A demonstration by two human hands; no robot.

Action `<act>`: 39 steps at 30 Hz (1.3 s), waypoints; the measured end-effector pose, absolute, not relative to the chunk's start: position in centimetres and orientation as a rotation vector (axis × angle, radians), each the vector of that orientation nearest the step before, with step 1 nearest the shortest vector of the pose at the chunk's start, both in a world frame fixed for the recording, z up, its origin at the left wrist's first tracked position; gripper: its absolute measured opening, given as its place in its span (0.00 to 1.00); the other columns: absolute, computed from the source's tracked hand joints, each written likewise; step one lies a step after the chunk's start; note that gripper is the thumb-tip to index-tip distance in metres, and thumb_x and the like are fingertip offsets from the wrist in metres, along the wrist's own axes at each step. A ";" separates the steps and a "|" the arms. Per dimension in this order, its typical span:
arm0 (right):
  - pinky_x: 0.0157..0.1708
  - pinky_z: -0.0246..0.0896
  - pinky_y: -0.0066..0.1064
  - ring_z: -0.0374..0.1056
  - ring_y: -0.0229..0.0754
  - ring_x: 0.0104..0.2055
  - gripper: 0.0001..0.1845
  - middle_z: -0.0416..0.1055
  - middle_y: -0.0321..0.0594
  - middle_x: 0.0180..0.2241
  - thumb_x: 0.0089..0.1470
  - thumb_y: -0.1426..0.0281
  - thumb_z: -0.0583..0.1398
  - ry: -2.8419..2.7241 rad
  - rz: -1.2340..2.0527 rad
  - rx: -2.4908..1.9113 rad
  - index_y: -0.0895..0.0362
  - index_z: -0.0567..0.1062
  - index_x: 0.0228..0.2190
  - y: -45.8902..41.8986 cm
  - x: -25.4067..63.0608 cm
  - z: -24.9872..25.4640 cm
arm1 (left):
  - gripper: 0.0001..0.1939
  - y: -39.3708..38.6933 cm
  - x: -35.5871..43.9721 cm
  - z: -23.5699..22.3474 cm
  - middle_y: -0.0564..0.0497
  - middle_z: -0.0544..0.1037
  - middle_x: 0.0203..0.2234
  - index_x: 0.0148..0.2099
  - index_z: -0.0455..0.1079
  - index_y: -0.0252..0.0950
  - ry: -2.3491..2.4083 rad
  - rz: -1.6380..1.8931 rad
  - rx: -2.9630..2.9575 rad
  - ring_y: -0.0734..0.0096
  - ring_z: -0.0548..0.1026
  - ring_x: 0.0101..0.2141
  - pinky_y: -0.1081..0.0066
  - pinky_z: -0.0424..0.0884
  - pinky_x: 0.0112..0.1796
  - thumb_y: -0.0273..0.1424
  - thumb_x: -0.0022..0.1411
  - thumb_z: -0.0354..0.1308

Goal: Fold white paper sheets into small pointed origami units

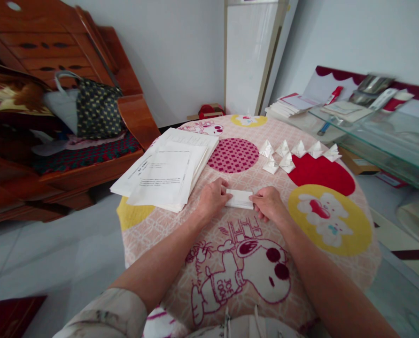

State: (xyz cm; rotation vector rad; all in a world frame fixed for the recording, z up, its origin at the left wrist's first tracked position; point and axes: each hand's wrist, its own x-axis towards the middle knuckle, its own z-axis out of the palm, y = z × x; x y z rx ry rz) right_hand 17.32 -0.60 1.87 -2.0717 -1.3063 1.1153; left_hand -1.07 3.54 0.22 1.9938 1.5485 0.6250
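A small folded sheet of white paper [239, 199] is held level just over the patterned tablecloth [209, 225]. My left hand [214, 196] pinches its left end between thumb and fingers. At the opposite end, my right hand [267, 201] grips the edge the same way. Beyond the hands, several folded white paper pieces with pointed tops [286, 162] stand in two rows. To the left lies a stack of printed paper sheets [163, 171], spread a little unevenly.
A glass shelf [382, 131] with metal bowls [375, 84] and a red marker [334, 95] borders the table on the right. More papers [292, 104] lie behind it. A wooden bench [132, 119] with a dark patterned bag [98, 108] stands at the left.
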 end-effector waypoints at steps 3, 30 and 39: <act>0.07 0.49 0.20 0.57 0.32 0.08 0.20 0.60 0.30 0.08 0.59 0.73 0.59 -1.304 1.119 -2.070 0.57 0.67 0.16 -0.6 17.3 1.8 | 0.13 3.5 -1.1 0.2 0.56 0.75 0.24 0.45 0.72 0.35 1.540 0.637 1.996 0.72 0.72 0.28 0.71 0.63 0.32 0.25 0.56 0.63; 0.07 0.48 0.20 0.60 0.32 0.09 0.18 0.64 0.30 0.12 0.59 0.73 0.60 -1.343 1.096 -2.043 0.56 0.67 0.18 -0.4 17.5 1.0 | 0.20 3.8 -0.9 -1.0 0.45 0.76 0.47 0.45 0.73 0.35 1.021 0.754 2.388 0.65 0.73 0.50 0.63 0.70 0.53 0.13 0.55 0.50; 0.10 0.50 0.22 0.63 0.34 0.11 0.18 0.66 0.34 0.13 0.59 0.70 0.59 -1.493 0.990 -2.072 0.57 0.68 0.18 -0.3 17.8 0.6 | 0.19 3.6 -1.2 -1.4 0.41 0.77 0.50 0.50 0.76 0.33 0.765 0.672 2.652 0.61 0.75 0.51 0.62 0.74 0.51 0.16 0.61 0.52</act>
